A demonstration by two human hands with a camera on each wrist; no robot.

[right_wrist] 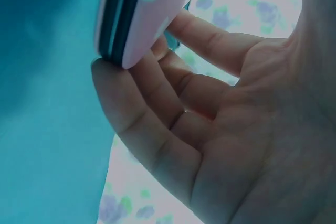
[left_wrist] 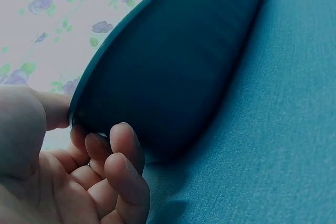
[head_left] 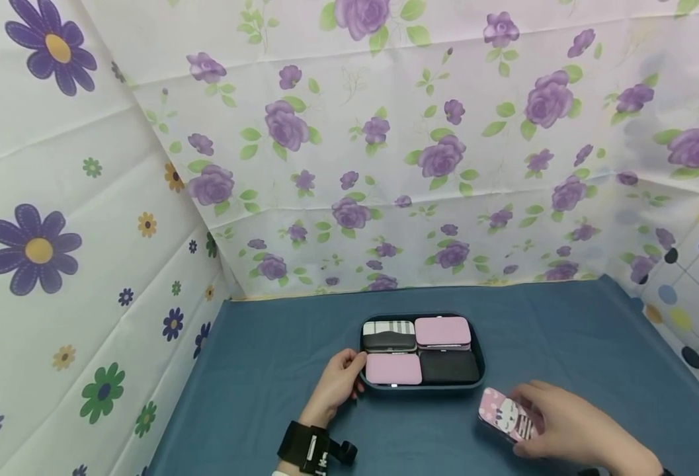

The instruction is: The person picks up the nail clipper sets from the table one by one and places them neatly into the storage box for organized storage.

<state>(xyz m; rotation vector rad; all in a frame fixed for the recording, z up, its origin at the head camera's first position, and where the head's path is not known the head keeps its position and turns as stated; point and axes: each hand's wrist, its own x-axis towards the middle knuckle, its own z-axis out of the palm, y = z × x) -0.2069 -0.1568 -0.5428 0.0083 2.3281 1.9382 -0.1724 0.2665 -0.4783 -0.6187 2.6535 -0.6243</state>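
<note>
A dark blue-green tray (head_left: 420, 387) with rounded corners stands on the table, holding several small flat cases. At the back lie a plaid-and-black case (head_left: 389, 340) and a pink case (head_left: 442, 330); in front are another pink case (head_left: 393, 369) and a black case (head_left: 449, 367). My left hand (head_left: 338, 382) pinches the tray's left rim between thumb and fingers, and the left wrist view shows the tray's side wall (left_wrist: 157, 72). To the right of the tray, my right hand (head_left: 557, 420) grips a pink case with a cartoon figure (head_left: 506, 413), its edge (right_wrist: 118, 19) showing in the right wrist view.
A blue cloth (head_left: 284, 344) covers the table. Behind it hangs a purple-rose curtain (head_left: 349, 165); a daisy-print sheet (head_left: 87, 264) stands on the left and a dotted sheet (head_left: 697, 291) on the right. A black strap (head_left: 304, 448) circles the left wrist.
</note>
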